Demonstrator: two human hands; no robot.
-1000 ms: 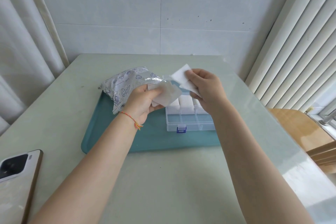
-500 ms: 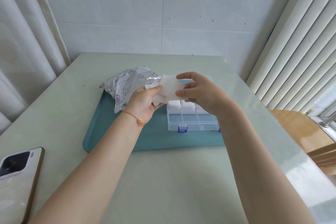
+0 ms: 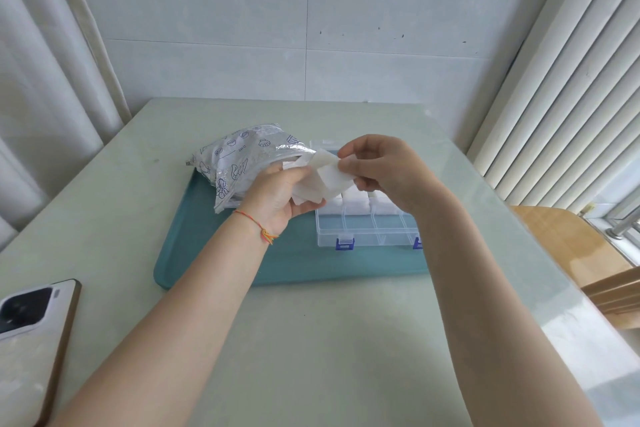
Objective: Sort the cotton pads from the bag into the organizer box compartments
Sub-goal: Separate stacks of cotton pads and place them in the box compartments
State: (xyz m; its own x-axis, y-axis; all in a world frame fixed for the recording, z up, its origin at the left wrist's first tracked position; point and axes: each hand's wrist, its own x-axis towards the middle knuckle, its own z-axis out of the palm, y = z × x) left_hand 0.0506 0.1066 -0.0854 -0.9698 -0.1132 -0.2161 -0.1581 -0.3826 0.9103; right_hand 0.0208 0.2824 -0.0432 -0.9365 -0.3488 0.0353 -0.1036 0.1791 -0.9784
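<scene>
Right hand back at left hand, both pinching cotton pads

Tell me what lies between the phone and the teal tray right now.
Nothing but bare tabletop: in the head view the phone sits at the near left edge, apart from the teal tray, with only the left forearm passing nearby.

A pale green table carries a teal tray and, near its left edge, a phone.
</scene>
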